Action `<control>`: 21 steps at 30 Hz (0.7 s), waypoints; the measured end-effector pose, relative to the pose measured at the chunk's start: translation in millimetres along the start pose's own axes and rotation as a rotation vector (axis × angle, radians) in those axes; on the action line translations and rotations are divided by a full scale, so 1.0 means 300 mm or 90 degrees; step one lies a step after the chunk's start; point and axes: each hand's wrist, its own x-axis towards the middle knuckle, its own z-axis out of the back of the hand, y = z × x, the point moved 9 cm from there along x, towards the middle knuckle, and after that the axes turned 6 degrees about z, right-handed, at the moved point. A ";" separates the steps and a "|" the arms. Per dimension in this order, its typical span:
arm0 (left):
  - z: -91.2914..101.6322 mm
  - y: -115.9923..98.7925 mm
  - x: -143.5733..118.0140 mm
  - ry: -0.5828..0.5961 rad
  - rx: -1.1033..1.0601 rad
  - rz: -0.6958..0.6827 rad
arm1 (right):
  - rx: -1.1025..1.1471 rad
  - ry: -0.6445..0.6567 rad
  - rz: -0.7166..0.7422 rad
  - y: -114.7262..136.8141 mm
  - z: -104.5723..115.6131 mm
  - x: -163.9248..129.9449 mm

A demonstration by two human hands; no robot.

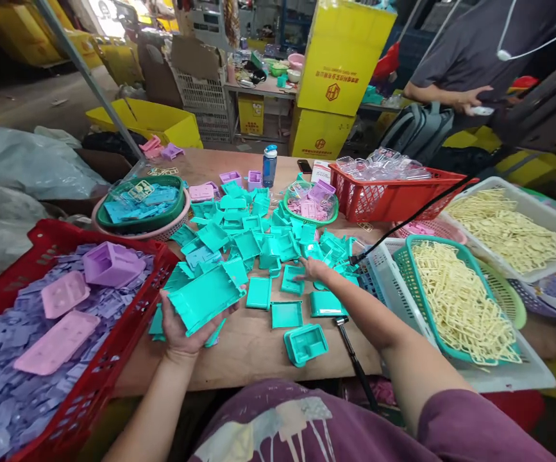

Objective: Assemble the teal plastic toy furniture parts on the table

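Note:
My left hand point(181, 330) holds a large teal plastic tray piece point(205, 297) tilted above the wooden table point(249, 350). My right hand point(312, 269) reaches forward, fingers spread on the pile of teal plastic parts point(258, 237) that covers the table's middle. Nearer to me lie loose teal pieces: a flat square lid point(286, 314), a small box part point(306, 344) and another lid point(326, 304).
A red crate point(92, 385) of lilac and pink parts stands at my left. A green bowl point(138, 205) of blue parts and a red basket point(393, 192) sit further back. Baskets of cream pieces point(460, 308) stand at right. A person point(474, 58) stands behind the table. A black rod point(354, 359) lies at the edge.

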 end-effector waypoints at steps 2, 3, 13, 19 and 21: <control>0.004 -0.022 0.016 0.006 0.005 0.018 | 0.036 -0.020 0.011 0.020 -0.006 -0.014; 0.003 -0.028 0.025 0.010 0.005 0.028 | 0.056 -0.030 0.014 0.037 -0.016 -0.018; -0.015 -0.025 0.093 -0.032 0.032 0.051 | 0.288 -0.215 -0.123 0.109 -0.039 -0.157; -0.083 -0.026 0.109 -0.048 0.142 -0.029 | 0.931 -0.466 0.155 0.350 0.078 -0.445; -0.095 0.023 0.122 -0.055 0.164 -0.006 | 0.990 -0.488 0.184 0.430 0.103 -0.482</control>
